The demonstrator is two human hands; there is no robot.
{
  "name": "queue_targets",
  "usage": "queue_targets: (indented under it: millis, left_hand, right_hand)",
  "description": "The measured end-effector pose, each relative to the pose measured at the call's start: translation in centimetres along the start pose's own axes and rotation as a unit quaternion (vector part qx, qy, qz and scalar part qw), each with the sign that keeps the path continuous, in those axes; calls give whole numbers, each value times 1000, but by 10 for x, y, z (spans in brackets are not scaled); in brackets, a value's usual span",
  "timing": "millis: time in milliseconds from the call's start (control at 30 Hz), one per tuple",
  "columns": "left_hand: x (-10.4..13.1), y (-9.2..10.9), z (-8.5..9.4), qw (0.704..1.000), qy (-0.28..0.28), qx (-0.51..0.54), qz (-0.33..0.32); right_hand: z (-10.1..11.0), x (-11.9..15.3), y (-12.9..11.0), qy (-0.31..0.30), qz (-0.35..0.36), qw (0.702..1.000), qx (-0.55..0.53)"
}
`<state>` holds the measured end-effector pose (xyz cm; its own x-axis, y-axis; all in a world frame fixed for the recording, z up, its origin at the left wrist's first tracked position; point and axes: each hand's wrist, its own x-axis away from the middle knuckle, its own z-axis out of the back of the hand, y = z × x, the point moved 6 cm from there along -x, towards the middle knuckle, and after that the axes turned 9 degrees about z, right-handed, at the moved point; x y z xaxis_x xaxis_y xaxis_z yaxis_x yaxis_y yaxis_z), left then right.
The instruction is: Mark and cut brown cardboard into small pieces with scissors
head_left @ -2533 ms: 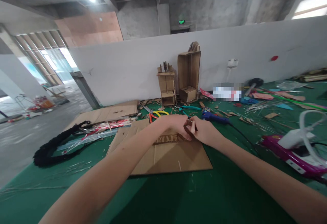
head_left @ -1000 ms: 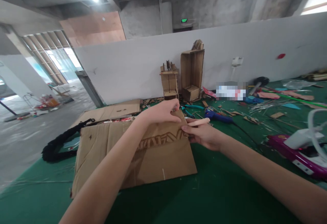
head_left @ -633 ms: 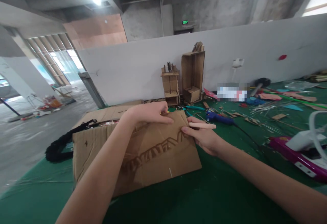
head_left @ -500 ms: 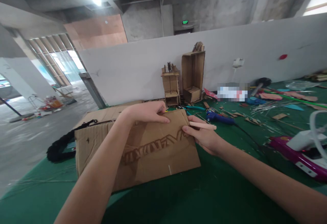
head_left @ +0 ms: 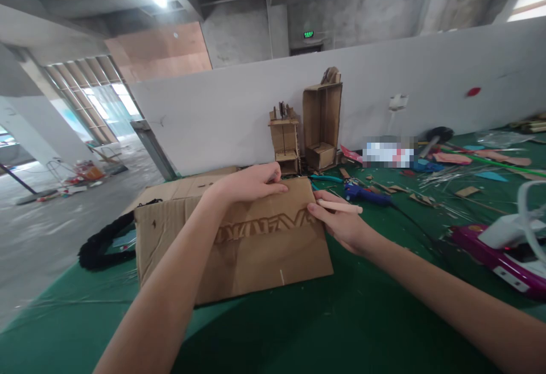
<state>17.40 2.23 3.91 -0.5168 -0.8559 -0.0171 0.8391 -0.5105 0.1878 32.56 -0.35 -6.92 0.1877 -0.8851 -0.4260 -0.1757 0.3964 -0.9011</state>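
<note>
A brown cardboard piece (head_left: pixel 273 260) with printed lettering leans up from the green table in front of me. My left hand (head_left: pixel 253 183) is closed at its top edge, thumb along the near face and fingers curled, partly hidden. At the right edge my right hand (head_left: pixel 341 220) is closed on a pale pink pen-like stick (head_left: pixel 341 207). Its thumb touches the cardboard near the upper right corner, and the stick's tip is hidden among the fingers. Behind stand two open cardboard structures, a short one (head_left: pixel 285 141) and a taller one (head_left: pixel 322 127).
To the right lie a blue glue gun (head_left: pixel 367 195) with a dark cord, teal-handled pliers (head_left: pixel 327 178), and scattered scraps. A purple power strip (head_left: pixel 503 263) with a white plug sits nearer. A black fuzzy loop (head_left: pixel 96 249) lies left. A white partition (head_left: pixel 213 118) stands behind the table.
The cardboard has shifted slightly right and its lower edge sits a little higher. My left hand has moved slightly up with it; my right hand still holds the stick in nearly the same place.
</note>
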Motion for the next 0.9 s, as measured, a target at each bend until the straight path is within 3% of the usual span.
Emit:
queue_targets:
  millis: [167, 500, 733, 900]
  left_hand:
    - [-3, -1, 0, 1000, 21, -5, 4]
    - [-7, -5, -1, 999, 40, -11, -5]
    - [-7, 8, -4, 991, 88, 56, -84]
    - [-11, 8, -7, 989, 106, 72, -77]
  right_hand:
    - [-2, 1, 3, -21, -21, 999, -31]
    - [-3, 1, 2, -7, -3, 1000, -12]
    - [-1, 2, 7, 28, -21, 999, -25]
    - [0, 2, 10, 36, -33, 998, -42]
